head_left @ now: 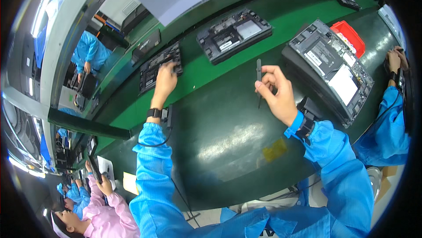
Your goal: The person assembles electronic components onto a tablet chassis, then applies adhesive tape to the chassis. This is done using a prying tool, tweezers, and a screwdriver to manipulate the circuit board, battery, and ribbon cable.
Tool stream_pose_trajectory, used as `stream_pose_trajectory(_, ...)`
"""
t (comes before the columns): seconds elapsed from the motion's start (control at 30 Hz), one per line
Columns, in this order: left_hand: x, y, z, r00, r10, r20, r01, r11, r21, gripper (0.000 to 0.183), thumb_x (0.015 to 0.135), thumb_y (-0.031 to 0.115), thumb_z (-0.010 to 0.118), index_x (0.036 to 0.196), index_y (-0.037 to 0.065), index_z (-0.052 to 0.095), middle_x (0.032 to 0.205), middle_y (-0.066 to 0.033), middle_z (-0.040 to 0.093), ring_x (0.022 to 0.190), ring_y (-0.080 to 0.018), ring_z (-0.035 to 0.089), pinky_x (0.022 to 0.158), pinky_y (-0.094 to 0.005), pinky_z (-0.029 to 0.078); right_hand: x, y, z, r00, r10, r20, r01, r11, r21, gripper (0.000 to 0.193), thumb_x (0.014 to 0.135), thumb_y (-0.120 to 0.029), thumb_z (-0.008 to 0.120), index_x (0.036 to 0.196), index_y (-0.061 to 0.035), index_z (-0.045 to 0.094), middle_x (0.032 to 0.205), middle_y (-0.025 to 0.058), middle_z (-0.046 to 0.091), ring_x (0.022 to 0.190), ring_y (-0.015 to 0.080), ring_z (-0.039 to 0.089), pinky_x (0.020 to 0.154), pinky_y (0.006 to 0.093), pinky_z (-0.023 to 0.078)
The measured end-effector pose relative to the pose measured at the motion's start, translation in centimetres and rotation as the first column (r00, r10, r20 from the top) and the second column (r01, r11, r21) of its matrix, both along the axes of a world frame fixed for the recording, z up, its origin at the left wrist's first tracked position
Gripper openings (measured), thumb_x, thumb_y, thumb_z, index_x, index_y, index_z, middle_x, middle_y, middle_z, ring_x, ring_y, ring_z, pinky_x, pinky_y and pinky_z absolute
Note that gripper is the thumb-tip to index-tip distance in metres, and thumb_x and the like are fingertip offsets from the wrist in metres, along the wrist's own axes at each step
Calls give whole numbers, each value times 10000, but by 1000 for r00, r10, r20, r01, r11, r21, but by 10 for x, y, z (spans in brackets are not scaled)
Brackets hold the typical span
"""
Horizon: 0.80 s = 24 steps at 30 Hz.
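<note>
Blue sleeves come up from the lower edge of the frame, each wrist banded with a dark strap, the left one trailing a cord that looks like a grounding lead. At centre right, the right hand [276, 95] is closed around a slim dark tool [259, 79], pinched between thumb and fingertips and held upright, its tip pointing down over the bare dark desk [220, 150], a grip that keeps it ready without touching anything. Further up and to the left, the left hand [166, 77] stretches out along the green conveyor strip [206, 68] and rests its fingers on the near edge of an opened laptop base [158, 66], fingers curled over the rim as though steadying it; whether it truly grips I cannot tell. To the right of that, at upper centre, a second opened laptop base [234, 33] lies on the same strip, innards up. At the right of the frame a third open laptop chassis [329, 68] sits propped on a dark stand, tilted toward the person so the boards face them, with a red tray [349, 35] just behind it. A small yellow tape patch [274, 150] marks the desk near the right forearm. Co-workers in blue and pink coats sit at the far right and lower left.
</note>
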State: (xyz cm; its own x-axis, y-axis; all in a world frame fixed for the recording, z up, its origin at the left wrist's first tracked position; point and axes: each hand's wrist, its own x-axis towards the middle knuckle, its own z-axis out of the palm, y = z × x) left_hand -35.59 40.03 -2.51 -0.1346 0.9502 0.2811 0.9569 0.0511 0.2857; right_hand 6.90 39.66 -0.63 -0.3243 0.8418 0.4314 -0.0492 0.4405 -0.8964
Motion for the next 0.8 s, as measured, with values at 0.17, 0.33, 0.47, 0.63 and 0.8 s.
stream_pose_trajectory(0.17, 81, 101, 29, 334, 449, 829, -266, 889, -374, 539, 969, 370, 735, 1304, -38, 628, 1085, -127, 733, 967, -257, 728, 857, -423, 605, 2, -4, 6, 999, -28, 14, 28, 999, 15, 302, 962, -79, 710, 1209, 10, 560, 742, 24, 630, 635, 78, 571, 601, 268, 465)
stream_pose_trajectory(0.33, 106, 131, 36, 416, 420, 806, -163, 907, -389, 276, 977, 320, 733, 1065, 63, 688, 936, -122, 759, 849, -304, 754, 848, -478, 622, 4, -4, 6, 999, -42, 4, 42, 999, 4, 338, 956, -100, 729, 1228, 5, 559, 746, 27, 638, 645, 86, 587, 597, 274, 469)
stream_pose_trajectory(0.47, 113, 114, 26, -245, 188, 951, -179, 955, -235, 238, 1018, 225, 669, 1165, 38, 680, 1069, -109, 752, 983, -271, 714, 930, -458, 549, 2, -5, 2, 999, -33, -35, 34, 999, 15, 349, 964, -113, 729, 1247, 6, 563, 772, 29, 646, 661, 74, 585, 604, 266, 469)
stream_pose_trajectory(0.63, 110, 22, 31, -71, -15, 997, -192, 981, 1, 261, 1033, 227, 671, 1174, 8, 659, 1092, -81, 725, 975, -207, 693, 876, -376, 564, 16, -11, 10, 979, -25, -203, 36, 998, 50, 359, 957, -60, 705, 1271, 11, 546, 801, 22, 645, 739, 78, 611, 662, 248, 475)
stream_pose_trajectory(0.8, 130, -133, 26, -64, 88, 994, -188, 977, -99, 250, 1070, 212, 619, 1200, 2, 654, 1129, -84, 742, 950, -151, 728, 851, -318, 612, 30, -6, 43, 947, 107, -304, -157, 977, -143, 308, 975, -121, 628, 1235, -14, 501, 871, 82, 677, 789, 105, 634, 636, 223, 472)
